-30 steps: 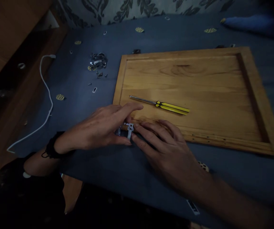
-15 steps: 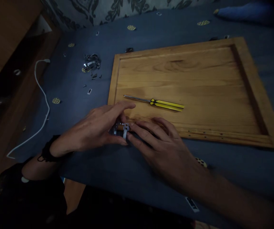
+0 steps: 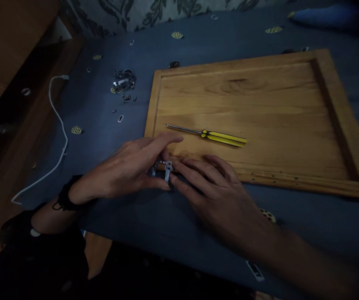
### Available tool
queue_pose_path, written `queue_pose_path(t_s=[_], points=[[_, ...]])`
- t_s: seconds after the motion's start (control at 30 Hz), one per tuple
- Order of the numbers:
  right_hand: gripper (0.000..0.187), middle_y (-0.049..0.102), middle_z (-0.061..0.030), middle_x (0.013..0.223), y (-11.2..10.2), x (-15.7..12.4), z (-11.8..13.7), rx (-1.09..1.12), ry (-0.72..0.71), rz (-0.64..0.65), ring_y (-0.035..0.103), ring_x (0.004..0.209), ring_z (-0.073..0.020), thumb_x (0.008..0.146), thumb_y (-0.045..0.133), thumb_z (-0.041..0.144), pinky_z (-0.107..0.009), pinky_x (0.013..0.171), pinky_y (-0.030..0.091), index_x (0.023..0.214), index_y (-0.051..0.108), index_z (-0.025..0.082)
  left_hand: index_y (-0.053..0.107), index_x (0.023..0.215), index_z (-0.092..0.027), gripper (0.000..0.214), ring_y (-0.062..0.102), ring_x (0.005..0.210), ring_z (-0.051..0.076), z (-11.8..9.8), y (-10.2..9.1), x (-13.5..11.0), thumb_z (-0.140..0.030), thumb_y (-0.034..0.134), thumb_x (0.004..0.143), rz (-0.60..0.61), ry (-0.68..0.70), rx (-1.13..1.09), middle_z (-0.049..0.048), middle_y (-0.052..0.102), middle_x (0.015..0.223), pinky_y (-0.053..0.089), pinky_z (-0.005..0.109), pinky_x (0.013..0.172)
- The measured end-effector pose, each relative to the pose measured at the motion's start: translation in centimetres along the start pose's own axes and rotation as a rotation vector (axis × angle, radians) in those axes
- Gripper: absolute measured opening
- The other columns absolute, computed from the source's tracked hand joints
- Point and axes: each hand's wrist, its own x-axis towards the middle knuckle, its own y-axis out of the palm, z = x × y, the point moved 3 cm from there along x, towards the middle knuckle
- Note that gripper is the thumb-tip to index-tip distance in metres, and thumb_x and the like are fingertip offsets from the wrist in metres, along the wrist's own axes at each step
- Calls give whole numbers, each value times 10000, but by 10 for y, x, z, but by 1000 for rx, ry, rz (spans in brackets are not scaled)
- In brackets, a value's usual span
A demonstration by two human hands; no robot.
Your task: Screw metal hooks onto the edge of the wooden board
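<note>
Metal bracket (image 3: 167,173) sits at the near edge of the wooden panel (image 3: 244,104), close to its near left corner, with both hands around it. The left hand (image 3: 131,166) comes in from the lower left, back of the hand up, wrist low over the blue cloth (image 3: 123,225). Its thumb lies along the near side of the bracket and its other fingers bend behind the far side, so the bracket is held between them; 1 finger juts out straight over the panel. A dark band (image 3: 68,193) circles that wrist, above a dark sleeve (image 3: 48,254).

The right hand (image 3: 213,191) reaches in from the lower right, palm down, fingers spread and slightly bent along the panel's near edge. Its thumb and nearest fingertip are right at the bracket's right side; I cannot tell whether they grip or only rest there.

Beyond the 2 hands, a yellow and black screwdriver (image 3: 206,134) lies on the panel, its shaft toward the left. Well apart on the cloth are small screws (image 3: 126,98) and a heap of metal hardware (image 3: 123,81).
</note>
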Motion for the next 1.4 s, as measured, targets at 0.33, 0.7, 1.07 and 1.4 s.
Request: queue_pose_path(t_s=[0.33, 0.7, 1.07, 1.4], points=[[363, 686, -112, 1364, 3, -5, -3, 17, -11, 6, 563, 1278, -271, 1067, 398, 161, -511, 1118, 396, 1315, 662, 133, 379, 1491, -263, 783, 689, 949, 192, 1, 2, 0, -259, 815, 840, -5, 21, -27, 49, 672, 1118, 572, 318, 789], [410, 695, -102, 1362, 3, -5, -1, 17, -14, 15, 569, 1271, -262, 1100, 325, 182, -506, 1121, 393, 1314, 671, 143, 362, 1485, -277, 784, 682, 928, 184, 0, 3, 0, -244, 813, 845, 1, 21, -27, 40, 666, 1111, 574, 314, 785], [351, 677, -109, 1380, 3, -6, -2, -1, -18, 27, 572, 1277, -274, 1060, 434, 171, -518, 1106, 423, 1337, 650, 154, 377, 1482, -310, 741, 688, 918, 185, 0, 2, -1, -251, 781, 864, -9, 16, -39, 33, 671, 1118, 579, 318, 776], [341, 691, -79, 1362, 5, -10, -3, 73, -9, -50, 560, 1298, -243, 1084, 388, 161, -522, 1169, 390, 1307, 644, 136, 374, 1501, -277, 780, 684, 964, 192, 1, 1, -2, -287, 808, 853, 7, 4, -26, 31, 674, 1120, 574, 325, 822]])
